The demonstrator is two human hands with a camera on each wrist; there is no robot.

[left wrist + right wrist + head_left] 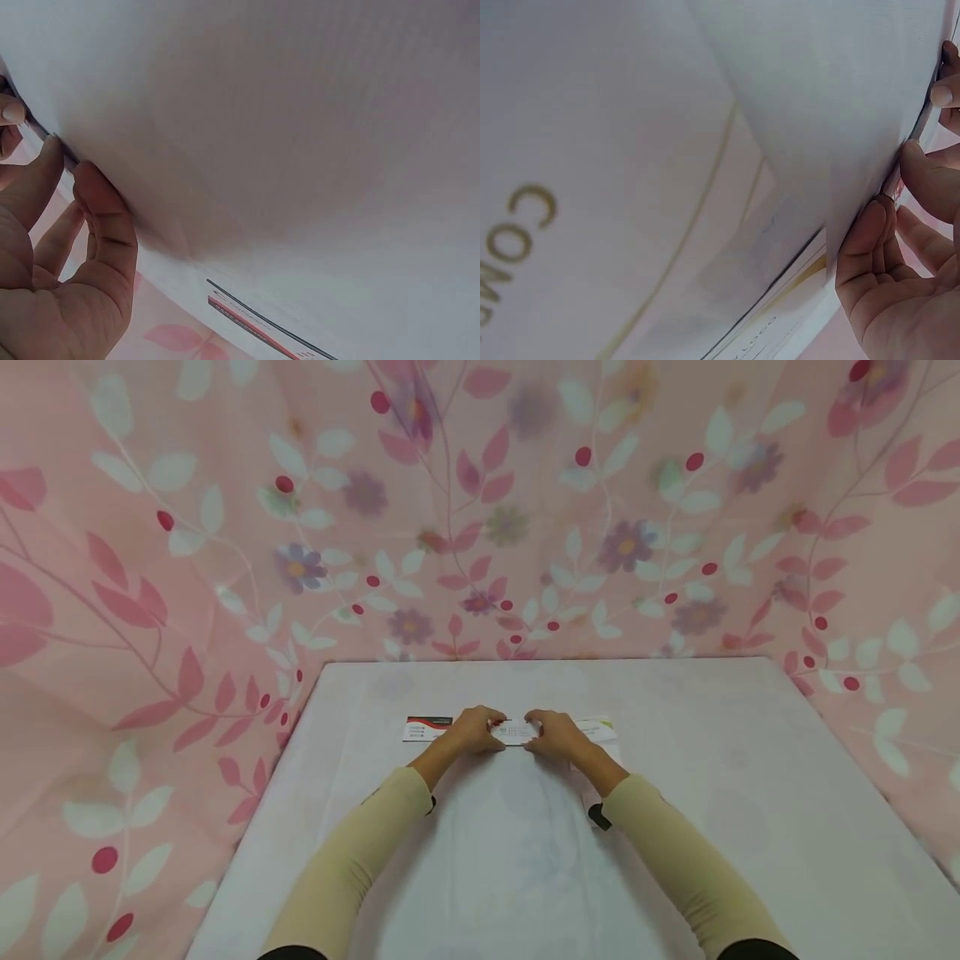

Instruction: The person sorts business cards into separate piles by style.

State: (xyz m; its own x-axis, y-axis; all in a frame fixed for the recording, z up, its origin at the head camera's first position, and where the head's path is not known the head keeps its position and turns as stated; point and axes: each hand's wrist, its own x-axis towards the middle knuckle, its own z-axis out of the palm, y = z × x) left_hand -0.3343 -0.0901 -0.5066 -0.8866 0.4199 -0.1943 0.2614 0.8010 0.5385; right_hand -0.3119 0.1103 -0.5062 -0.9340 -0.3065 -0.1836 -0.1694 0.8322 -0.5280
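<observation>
A white business card [516, 732] with small print lies between both hands near the middle of the table. My left hand [474, 732] pinches its left end, thumb on the near edge and fingers on the far edge. At the opposite end, my right hand [557, 735] holds it the same way. From the left wrist, the curled left hand [82, 255] shows at the card's thin dark edge. The right wrist view shows the right hand [900, 277] with thumb and fingertips at that edge. Both hands hide the card's ends.
Left of the hands lies a red, black and white card [426, 729]. To the right is a white card with a green corner [597, 727]. White paper with gold lettering [525, 225] lies beneath the right wrist. A pink floral cloth [480, 527] hangs behind the white-covered table [510, 877].
</observation>
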